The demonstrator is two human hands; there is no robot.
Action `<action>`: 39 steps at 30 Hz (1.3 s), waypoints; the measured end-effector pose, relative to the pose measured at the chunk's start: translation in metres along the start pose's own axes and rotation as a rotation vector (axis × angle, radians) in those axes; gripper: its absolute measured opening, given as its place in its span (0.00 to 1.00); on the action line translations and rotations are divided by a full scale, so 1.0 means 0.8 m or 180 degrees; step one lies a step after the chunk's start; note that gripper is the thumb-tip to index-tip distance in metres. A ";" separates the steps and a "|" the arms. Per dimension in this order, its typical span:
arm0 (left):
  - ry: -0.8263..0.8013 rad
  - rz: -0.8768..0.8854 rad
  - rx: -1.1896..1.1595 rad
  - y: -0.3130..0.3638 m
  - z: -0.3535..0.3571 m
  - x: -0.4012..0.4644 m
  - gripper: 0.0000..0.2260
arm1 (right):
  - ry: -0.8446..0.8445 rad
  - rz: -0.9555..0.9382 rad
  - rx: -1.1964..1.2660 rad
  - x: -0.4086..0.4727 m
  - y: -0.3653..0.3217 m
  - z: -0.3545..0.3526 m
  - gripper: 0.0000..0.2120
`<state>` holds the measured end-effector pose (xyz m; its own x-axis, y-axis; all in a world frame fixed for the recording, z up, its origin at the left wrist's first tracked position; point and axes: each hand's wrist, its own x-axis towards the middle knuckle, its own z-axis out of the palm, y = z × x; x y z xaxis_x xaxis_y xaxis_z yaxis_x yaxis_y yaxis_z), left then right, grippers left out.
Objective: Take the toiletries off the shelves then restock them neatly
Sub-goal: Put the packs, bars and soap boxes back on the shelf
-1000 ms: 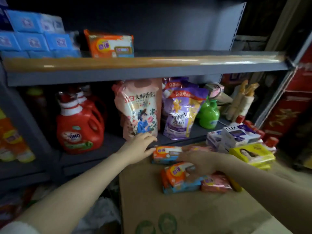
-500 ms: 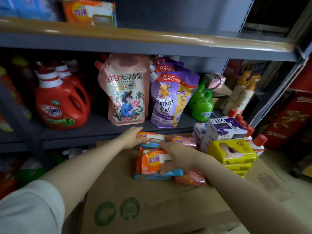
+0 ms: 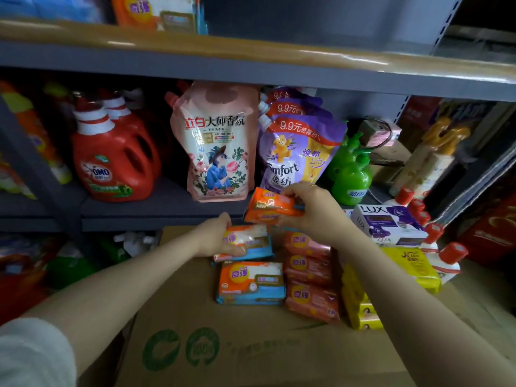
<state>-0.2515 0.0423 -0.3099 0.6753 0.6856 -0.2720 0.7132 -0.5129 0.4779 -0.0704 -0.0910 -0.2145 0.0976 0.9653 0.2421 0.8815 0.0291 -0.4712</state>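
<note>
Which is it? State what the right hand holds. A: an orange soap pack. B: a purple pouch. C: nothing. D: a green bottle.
A: the right hand pinches an orange soap pack lifted above the cardboard box, in front of the purple pouch and left of the green bottle, neither of which it grips.

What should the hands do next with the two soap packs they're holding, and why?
Probably lift both up to the upper shelf. The right hand already holds an orange soap pack raised, the left hand grips another pack, and a matching pack sits up there.
</note>
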 end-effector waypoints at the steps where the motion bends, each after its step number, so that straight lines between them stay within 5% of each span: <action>1: 0.0014 0.0026 0.0048 0.001 -0.001 -0.003 0.28 | 0.0077 -0.0054 0.0036 0.006 -0.002 -0.002 0.21; 7: 0.1039 0.0154 0.0242 0.008 -0.051 -0.038 0.27 | 0.0488 -0.0385 0.0235 0.051 -0.037 -0.013 0.22; 14: 0.3141 0.1216 -0.0860 0.027 -0.223 -0.142 0.20 | 0.1514 -0.0622 0.0809 0.092 -0.111 -0.053 0.21; 19: 0.3824 0.1818 -0.1118 0.025 -0.338 -0.155 0.16 | 0.1859 -0.0704 0.1080 0.125 -0.162 -0.095 0.19; 27: 0.3639 0.1864 -0.1714 0.032 -0.418 -0.076 0.16 | 0.2001 -0.0738 0.0569 0.194 -0.207 -0.136 0.22; 39: 0.3255 0.1124 0.1050 0.008 -0.444 -0.047 0.16 | 0.1346 -0.0680 -0.0292 0.247 -0.235 -0.145 0.22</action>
<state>-0.3388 0.1966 0.0002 0.4858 0.4985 0.7180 0.6300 -0.7691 0.1077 -0.1636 0.0645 0.0205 0.0723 0.7495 0.6580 0.9376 0.1739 -0.3011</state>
